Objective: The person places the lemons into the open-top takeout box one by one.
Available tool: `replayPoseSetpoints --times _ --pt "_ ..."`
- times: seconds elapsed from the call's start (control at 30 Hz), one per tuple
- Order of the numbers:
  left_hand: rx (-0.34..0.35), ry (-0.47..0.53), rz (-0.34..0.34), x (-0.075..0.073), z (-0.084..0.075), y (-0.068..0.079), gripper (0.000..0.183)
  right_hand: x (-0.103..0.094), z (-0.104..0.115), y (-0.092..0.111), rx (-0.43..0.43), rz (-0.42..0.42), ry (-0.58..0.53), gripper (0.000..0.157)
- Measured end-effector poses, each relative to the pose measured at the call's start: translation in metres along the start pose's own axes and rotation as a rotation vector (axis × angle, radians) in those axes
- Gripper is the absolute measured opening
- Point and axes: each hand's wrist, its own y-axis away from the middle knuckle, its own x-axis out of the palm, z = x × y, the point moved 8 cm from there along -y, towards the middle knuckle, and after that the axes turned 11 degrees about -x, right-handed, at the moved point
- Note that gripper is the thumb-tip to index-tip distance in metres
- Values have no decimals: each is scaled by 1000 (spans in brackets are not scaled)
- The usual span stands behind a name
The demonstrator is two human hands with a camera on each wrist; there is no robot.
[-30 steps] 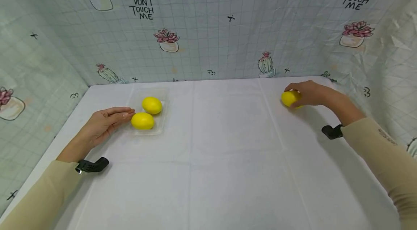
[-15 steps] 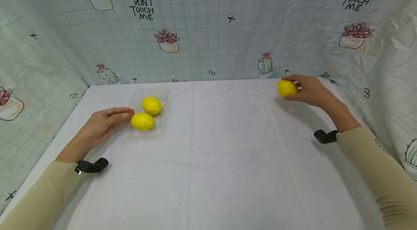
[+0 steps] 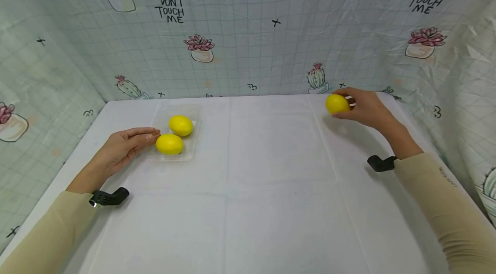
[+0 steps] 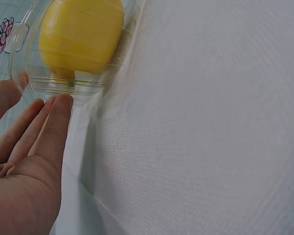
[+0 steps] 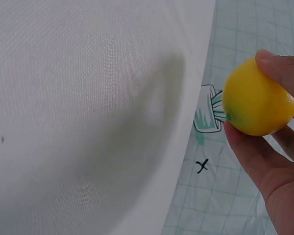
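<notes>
My right hand [image 3: 368, 108] holds a yellow lemon [image 3: 337, 104] between thumb and fingers, raised off the table at the far right. In the right wrist view the lemon [image 5: 257, 100] shows a small green stem end. My left hand [image 3: 121, 149] lies at the left side of a clear plastic tray [image 3: 185, 157], its fingers fairly straight. The left wrist view shows the fingertips [image 4: 63, 100] at the tray's wall. Two more lemons sit in this tray, a front lemon [image 3: 169, 144] and a back lemon [image 3: 181, 126].
A white cloth covers the table [image 3: 263, 188]. Behind it hangs a pale gridded curtain [image 3: 240, 45] printed with potted plants, and more of it closes off both sides. Each wrist bears a black camera mount [image 3: 110, 197].
My right hand has lifted the lemon off the table and shifted it slightly left and away from me. The left hand and the tray have stayed in place.
</notes>
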Motion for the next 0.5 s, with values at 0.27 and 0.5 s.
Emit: replayPoseSetpoints --times 0.27,0.5 --pt "1 21 15 0 1 0 28 3 5 -3 -8 -11 -3 65" --pt "-1 35 31 0 1 0 29 5 9 -5 3 -8 5 64"
